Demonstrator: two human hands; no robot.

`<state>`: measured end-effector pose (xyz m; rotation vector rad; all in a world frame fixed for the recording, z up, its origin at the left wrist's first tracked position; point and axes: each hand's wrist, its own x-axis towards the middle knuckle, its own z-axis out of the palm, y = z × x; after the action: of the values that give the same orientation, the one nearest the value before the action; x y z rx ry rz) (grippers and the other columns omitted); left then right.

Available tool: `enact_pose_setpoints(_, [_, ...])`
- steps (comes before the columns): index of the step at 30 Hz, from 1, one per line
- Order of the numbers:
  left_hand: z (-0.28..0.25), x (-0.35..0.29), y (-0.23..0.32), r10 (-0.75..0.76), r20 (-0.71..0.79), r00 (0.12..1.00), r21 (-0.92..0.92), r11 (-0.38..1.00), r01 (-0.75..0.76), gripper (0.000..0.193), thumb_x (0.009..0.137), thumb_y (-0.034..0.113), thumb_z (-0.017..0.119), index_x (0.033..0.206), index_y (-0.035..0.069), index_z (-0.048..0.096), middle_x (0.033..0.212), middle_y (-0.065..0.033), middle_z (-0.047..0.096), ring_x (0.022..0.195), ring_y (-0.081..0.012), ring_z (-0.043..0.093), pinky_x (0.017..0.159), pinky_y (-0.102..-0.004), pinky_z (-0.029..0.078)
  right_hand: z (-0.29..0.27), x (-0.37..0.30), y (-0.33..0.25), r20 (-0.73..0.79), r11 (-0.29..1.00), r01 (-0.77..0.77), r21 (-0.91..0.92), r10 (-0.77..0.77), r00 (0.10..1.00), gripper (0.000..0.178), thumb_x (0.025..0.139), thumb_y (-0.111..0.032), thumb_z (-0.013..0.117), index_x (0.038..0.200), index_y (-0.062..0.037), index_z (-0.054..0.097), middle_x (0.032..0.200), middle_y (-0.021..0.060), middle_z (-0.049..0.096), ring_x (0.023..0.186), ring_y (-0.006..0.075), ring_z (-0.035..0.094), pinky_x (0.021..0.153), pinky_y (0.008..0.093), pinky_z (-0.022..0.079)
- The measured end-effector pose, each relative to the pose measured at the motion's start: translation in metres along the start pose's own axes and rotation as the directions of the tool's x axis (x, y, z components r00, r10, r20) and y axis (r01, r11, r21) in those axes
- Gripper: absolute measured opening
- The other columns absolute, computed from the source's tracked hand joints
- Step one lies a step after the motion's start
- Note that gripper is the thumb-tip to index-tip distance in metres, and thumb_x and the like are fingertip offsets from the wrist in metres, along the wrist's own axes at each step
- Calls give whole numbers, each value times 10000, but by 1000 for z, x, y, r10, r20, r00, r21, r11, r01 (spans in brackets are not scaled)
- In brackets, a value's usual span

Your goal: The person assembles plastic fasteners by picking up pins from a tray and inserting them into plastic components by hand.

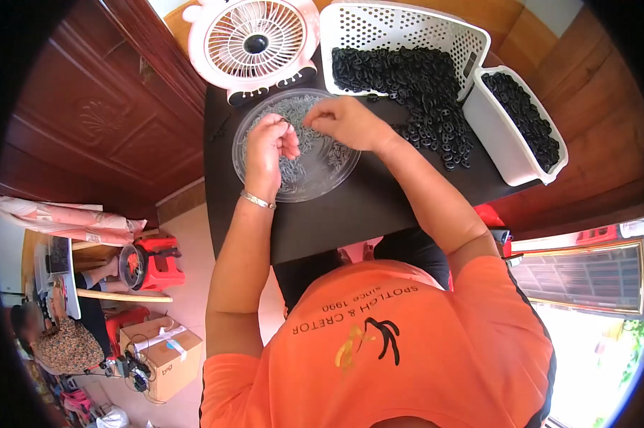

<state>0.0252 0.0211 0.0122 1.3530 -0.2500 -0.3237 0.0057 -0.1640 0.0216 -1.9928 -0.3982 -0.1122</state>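
Observation:
A round clear plastic tray point(315, 187) full of small grey screw-like pieces point(293, 170) rests on the dark table. Over its left part, my left hand point(267, 143) is curled, with a small black part point(285, 120) just showing at its fingertips. My right hand point(350, 123) reaches over the tray's right side, thumb and fingers pinched together; whatever they hold is too small to make out. Beside that hand, loose black oval parts point(447, 132) spill across the table from a tipped white perforated basket point(407, 18).
A pink and white fan point(256, 44) stands behind the tray. At the right edge, a white bin point(504, 146) holds more black parts. On the floor at left are a cardboard box point(176, 364) and a red stool point(161, 264); another person sits beyond.

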Motion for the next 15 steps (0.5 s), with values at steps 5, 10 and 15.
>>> enact_pose_setpoints(5, [7, -4, -2, 28, 70, 997, 77, 996, -33, 142, 864, 155, 468, 800, 49, 536, 756, -60, 596, 574, -111, 539, 535, -224, 409, -2, 1, -5, 24, 831, -215, 513, 237, 971, 181, 863, -156, 609, 938, 9, 620, 792, 33, 602, 676, 89, 562, 643, 232, 479])
enact_pose_setpoints(10, [12, -5, -7, 206, 138, 969, 187, 955, -230, 124, 851, 145, 521, 797, 38, 554, 765, -24, 586, 620, -75, 519, 535, -209, 397, 3, -1, -9, -47, 855, -187, 483, 239, 970, 267, 887, -250, 593, 742, -27, 580, 653, 18, 559, 571, 84, 517, 530, 223, 433])
enact_pose_setpoints(15, [14, -7, -6, 222, 143, 964, 188, 951, -247, 122, 851, 147, 532, 815, 32, 554, 773, -13, 556, 637, -77, 515, 554, -215, 403, 11, -2, -14, -101, 895, -181, 408, 242, 965, 369, 896, -317, 569, 654, -40, 542, 584, 0, 528, 511, 67, 440, 477, 231, 376])
